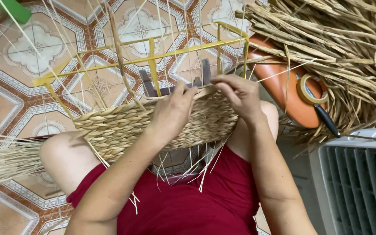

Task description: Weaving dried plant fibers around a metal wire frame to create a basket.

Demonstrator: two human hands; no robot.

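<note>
A half-woven straw basket rests on my knees, built on a yellow wire frame with thin upright strands sticking out. My left hand presses on the woven rim near the middle, fingers curled over it. My right hand pinches a pale straw strand at the rim's right end, close beside the left hand. Loose strand ends hang below the basket over my red garment.
A big heap of dried straw lies at the upper right over an orange stool bearing a tape roll and a dark-handled tool. A grey fan housing stands lower right. More straw lies left on patterned tiles.
</note>
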